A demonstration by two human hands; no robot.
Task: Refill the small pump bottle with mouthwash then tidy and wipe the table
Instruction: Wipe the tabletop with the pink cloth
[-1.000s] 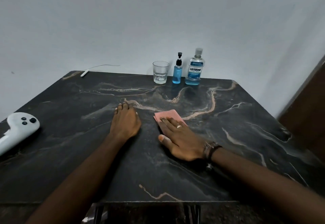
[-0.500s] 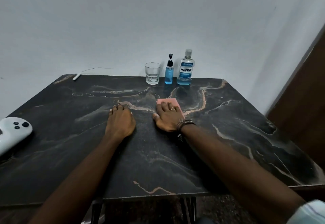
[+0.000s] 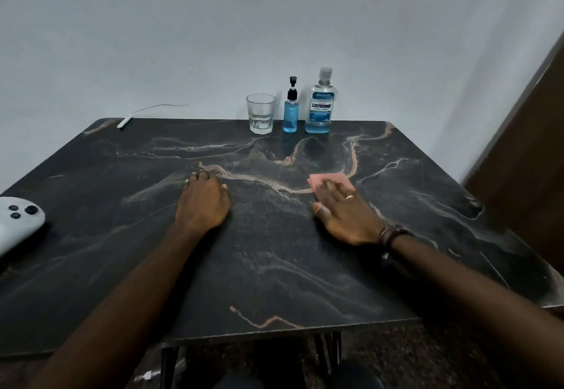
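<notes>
Pink cloth [image 3: 328, 181] under flat R hand [image 3: 348, 216], pressed not gripped, front of pump bottle [image 3: 291, 114] | L hand [image 3: 203, 202] flat, empty | bottle looks full, capped, btwn glass [image 3: 260, 114] & mouthwash [image 3: 319, 104] | refill+tidy prob done, wipe of table [image 3: 274, 266] in progress

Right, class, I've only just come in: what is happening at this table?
A person is wiping a dark marble table. The right hand presses a pink cloth flat on the surface, while the left hand rests palm down beside it. At the far edge stand a glass, the small pump bottle holding blue liquid, and the mouthwash bottle, capped and nearly empty.
</notes>
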